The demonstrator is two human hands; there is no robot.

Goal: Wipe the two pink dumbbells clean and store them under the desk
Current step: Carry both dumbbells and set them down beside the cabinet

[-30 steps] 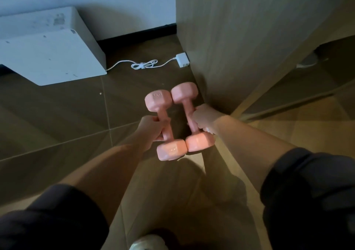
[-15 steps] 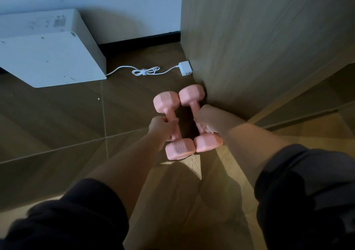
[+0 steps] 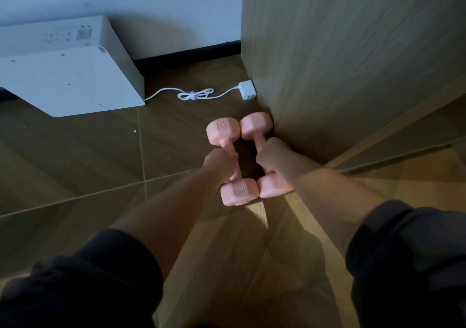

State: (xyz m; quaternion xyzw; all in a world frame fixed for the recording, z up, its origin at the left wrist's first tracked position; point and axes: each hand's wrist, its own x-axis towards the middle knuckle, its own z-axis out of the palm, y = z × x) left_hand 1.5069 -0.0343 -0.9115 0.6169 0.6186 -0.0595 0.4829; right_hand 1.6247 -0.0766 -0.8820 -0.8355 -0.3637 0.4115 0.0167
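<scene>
Two pink dumbbells lie side by side on the dark floor, close against the wooden side panel of the desk (image 3: 353,63). My left hand (image 3: 219,162) is closed around the handle of the left dumbbell (image 3: 223,131), whose ends read 1KG. My right hand (image 3: 271,155) grips the handle of the right dumbbell (image 3: 256,124), whose far end touches the panel. Both handles are mostly hidden by my fingers.
A white box-like appliance (image 3: 68,78) stands at the back left by the wall. Its white cable (image 3: 194,94) and plug adapter (image 3: 246,89) lie on the floor just beyond the dumbbells. An opening beneath the desk (image 3: 428,136) shows at the right.
Both dumbbells have come down and forward in my hands towards the base of the wooden panel, and they now rest on or just above the floor.
</scene>
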